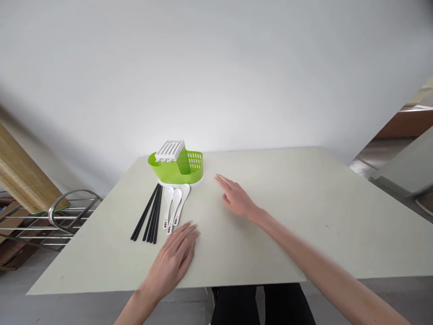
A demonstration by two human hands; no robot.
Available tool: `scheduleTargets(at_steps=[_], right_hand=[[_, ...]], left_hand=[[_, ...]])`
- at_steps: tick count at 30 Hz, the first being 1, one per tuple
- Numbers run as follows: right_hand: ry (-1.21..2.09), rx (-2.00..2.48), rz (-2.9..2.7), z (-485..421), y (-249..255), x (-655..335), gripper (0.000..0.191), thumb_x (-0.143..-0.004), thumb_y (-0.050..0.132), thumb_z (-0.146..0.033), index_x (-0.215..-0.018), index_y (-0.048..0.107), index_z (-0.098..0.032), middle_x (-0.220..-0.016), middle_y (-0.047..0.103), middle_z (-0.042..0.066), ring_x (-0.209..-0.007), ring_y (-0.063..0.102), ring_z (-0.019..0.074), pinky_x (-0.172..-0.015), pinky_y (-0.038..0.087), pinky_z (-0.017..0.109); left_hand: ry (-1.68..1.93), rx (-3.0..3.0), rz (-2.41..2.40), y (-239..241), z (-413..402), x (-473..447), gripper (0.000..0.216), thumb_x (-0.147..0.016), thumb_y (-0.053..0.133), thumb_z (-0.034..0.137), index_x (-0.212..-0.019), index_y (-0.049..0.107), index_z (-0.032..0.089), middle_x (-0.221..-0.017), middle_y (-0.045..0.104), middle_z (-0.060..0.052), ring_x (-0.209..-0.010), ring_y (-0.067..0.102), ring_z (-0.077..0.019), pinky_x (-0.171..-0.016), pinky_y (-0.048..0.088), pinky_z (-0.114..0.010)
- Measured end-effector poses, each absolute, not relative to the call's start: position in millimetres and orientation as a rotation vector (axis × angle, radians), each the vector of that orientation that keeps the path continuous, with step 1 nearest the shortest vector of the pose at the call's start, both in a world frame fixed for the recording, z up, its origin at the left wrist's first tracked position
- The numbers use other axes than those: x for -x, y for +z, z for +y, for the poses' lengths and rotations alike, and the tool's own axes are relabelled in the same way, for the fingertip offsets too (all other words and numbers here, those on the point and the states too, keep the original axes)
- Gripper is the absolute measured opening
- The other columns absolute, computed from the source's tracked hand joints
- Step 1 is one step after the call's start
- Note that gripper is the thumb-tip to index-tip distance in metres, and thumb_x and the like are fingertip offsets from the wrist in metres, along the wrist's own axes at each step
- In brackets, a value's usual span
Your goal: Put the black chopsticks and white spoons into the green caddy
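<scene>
My left hand (176, 255) rests on the table near its front edge, fingers stretched out and nothing held. Just beyond its fingertips lie three white spoons (176, 198) side by side, bowls pointing away from me. Left of the spoons, several black chopsticks (154, 219) are spread in a narrow fan. Behind both stands a green utensil caddy (169, 172) with a white slotted top (170, 150) and a white base. My right hand (236, 197) is to the right of the caddy, fingers extended toward it, apart from it and holding nothing.
The pale table (287, 180) meets a white wall (237, 81) at the back. A metal rack (67, 216) and a rolled bamboo mat (27, 167) stand off the table's left side. At the far right is a pale panel with a dark edge (399, 189).
</scene>
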State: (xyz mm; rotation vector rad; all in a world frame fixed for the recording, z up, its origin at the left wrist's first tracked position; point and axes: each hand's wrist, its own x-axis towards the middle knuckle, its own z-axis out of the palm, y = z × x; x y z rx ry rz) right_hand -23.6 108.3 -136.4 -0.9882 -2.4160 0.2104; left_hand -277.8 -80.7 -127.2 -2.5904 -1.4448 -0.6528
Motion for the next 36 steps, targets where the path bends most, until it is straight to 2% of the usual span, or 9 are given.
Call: scheduleTargets(at_steps=[7, 12, 16, 20, 26, 31, 36], right_hand=[[0.226, 1.302, -2.261, 73.7, -177.2, -69.6, 0.073, -0.105, 0.032, -0.025, -0.172, 0.004, -0.031, -0.176, 0.025, 0.004, -0.163, 0.019, 0.0238, -0.127, 0.033, 0.051], [0.288, 1.447, -2.158, 53.5, -193.8, -102.8, 0.067, -0.109, 0.030, -0.042, -0.172, 0.007, -0.034, -0.176, 0.022, 0.001, -0.164, 0.015, 0.0258, -0.129, 0.030, 0.053], [0.317, 1.514, -2.079, 39.6, -199.7, -106.4, 0.066, -0.111, 0.028, -0.050, -0.172, 0.008, -0.034, -0.177, 0.016, 0.000, -0.164, 0.012, 0.0265, -0.130, 0.027, 0.054], [0.258, 1.517, -2.105, 31.7, -200.9, -100.1, 0.069, -0.111, 0.028, -0.053, -0.172, 0.003, -0.034, -0.177, 0.013, -0.001, -0.164, 0.010, 0.0271, -0.131, 0.028, 0.053], [0.218, 1.508, -2.139, 31.6, -200.4, -95.1, 0.068, -0.111, 0.028, -0.055, -0.171, 0.008, -0.033, -0.176, 0.016, -0.001, -0.163, 0.013, 0.0287, -0.131, 0.028, 0.054], [0.251, 1.548, -2.136, 31.3, -198.0, -95.2, 0.069, -0.110, 0.026, -0.059, -0.171, 0.017, -0.029, -0.176, 0.018, 0.000, -0.163, 0.013, 0.0275, -0.132, 0.027, 0.051], [0.241, 1.549, -2.132, 29.8, -197.1, -95.1, 0.068, -0.110, 0.025, -0.059, -0.171, 0.019, -0.028, -0.176, 0.019, 0.001, -0.164, 0.014, 0.0273, -0.132, 0.026, 0.051]], left_hand=[[-0.702, 2.426, -1.522, -125.8, -77.7, 278.4, 0.039, -0.102, 0.055, 0.020, -0.140, 0.058, 0.028, -0.146, 0.066, -0.007, -0.147, 0.051, -0.0279, -0.120, 0.047, -0.051], [-0.708, 2.364, -1.598, -122.3, -72.8, 281.8, 0.036, -0.102, 0.055, 0.025, -0.137, 0.056, 0.028, -0.148, 0.063, -0.009, -0.146, 0.052, -0.0291, -0.118, 0.048, -0.052], [-0.776, 2.273, -1.685, -101.5, -57.1, 284.5, 0.036, -0.103, 0.054, 0.032, -0.138, 0.054, 0.028, -0.150, 0.059, -0.011, -0.144, 0.053, -0.0313, -0.117, 0.047, -0.054], [-0.862, 2.113, -1.752, -53.5, -21.3, 283.1, 0.042, -0.103, 0.052, 0.044, -0.140, 0.051, 0.027, -0.153, 0.055, -0.013, -0.143, 0.052, -0.0341, -0.119, 0.043, -0.056], [-0.879, 1.967, -1.768, 6.2, 58.0, 297.9, 0.053, -0.104, 0.042, 0.052, -0.148, 0.048, 0.022, -0.161, 0.047, -0.014, -0.154, 0.035, -0.0352, -0.127, 0.027, -0.058], [-0.707, 2.009, -1.962, 12.0, 115.6, 319.6, 0.067, -0.104, 0.029, 0.060, -0.153, 0.049, 0.018, -0.165, 0.044, -0.016, -0.155, 0.035, -0.0351, -0.127, 0.024, -0.058], [-0.719, 2.068, -2.039, 6.0, 128.1, 316.0, 0.069, -0.105, 0.026, 0.059, -0.155, 0.051, 0.018, -0.167, 0.043, -0.012, -0.153, 0.040, -0.0310, -0.126, 0.031, -0.049]])
